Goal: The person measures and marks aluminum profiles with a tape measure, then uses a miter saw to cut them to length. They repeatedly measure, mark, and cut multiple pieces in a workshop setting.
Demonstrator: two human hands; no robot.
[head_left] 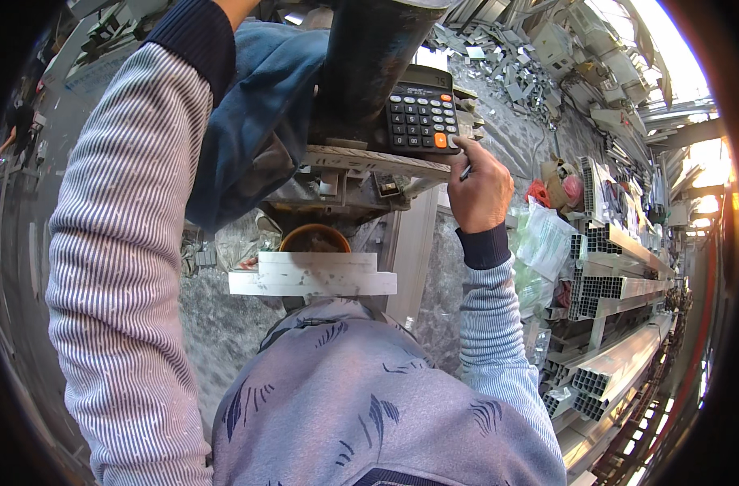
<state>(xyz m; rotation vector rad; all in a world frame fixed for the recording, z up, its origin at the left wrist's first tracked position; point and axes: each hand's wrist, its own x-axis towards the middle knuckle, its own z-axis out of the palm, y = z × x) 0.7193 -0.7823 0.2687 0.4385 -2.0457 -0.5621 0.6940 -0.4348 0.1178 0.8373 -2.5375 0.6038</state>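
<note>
My right hand [481, 188] reaches to the lower right corner of a black desk calculator [412, 130], with a fingertip at its keys. Its fingers are curled round what looks like a pen [466, 172], only a short piece of which shows. The calculator has white, grey and orange keys and a lit display, and lies beside a thick dark metal column [368, 65]. At the top left my left sleeve [134, 186] stretches past a dark blue cloth [252, 113]. Only the left wrist shows; the hand itself is beyond the upper edge.
A worn wooden board edge [378, 159] runs below the calculator. White stacked bars [321, 283] and a round orange-rimmed container [349, 240] are close to my body. Bundled square metal tubes [621, 368] fill the right side. Metal offcuts [511, 69] litter the far floor.
</note>
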